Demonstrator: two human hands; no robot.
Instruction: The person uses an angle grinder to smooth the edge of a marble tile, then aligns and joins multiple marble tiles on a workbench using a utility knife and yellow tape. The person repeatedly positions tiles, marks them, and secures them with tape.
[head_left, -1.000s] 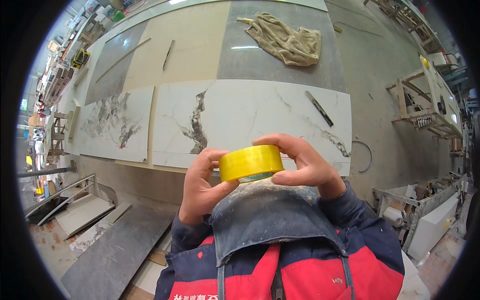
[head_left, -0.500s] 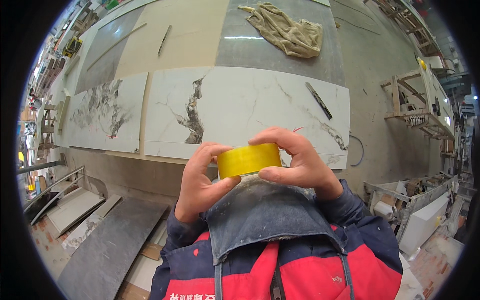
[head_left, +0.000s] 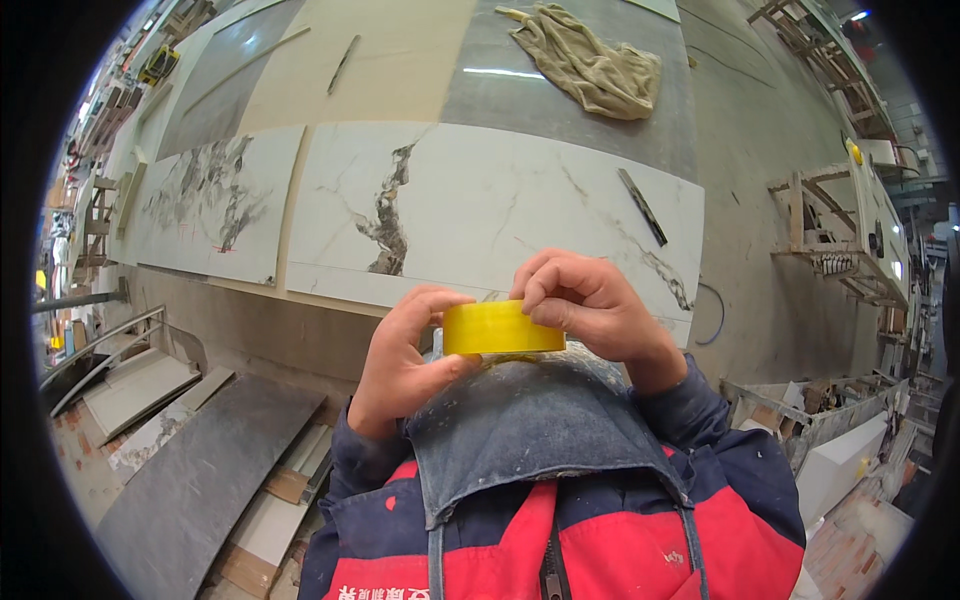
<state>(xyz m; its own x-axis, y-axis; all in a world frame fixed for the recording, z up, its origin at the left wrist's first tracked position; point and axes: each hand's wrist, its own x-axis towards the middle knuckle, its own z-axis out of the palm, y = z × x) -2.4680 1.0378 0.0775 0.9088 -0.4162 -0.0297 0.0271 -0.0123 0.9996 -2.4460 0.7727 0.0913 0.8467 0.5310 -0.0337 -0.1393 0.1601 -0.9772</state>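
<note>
A wide roll of yellow tape [head_left: 490, 329] is held up between my hands, in front of my denim apron. My left hand [head_left: 412, 350] grips its left end, with fingers over the top edge and thumb under the bottom. The fingertips of my right hand [head_left: 585, 303] are pinched together against the roll's outer face near its upper right. Whether a tape end sits between them is too small to see. Beyond my hands lies a white marble-look slab [head_left: 480, 200] with dark veins. On its right part rests a black pen-like tool [head_left: 642, 207].
Another veined slab [head_left: 215, 205] lies to the left. A crumpled tan cloth [head_left: 590, 65] and a thin dark stick [head_left: 343, 64] are farther back. Dark panels [head_left: 215, 480] lean at lower left. On the right stand a wooden frame [head_left: 825, 215] and a crate of scraps [head_left: 810, 410].
My right hand has shifted from spanning the roll's right end, thumb below, to a pinch on its outer face. My left hand keeps its hold. The view has tilted slightly.
</note>
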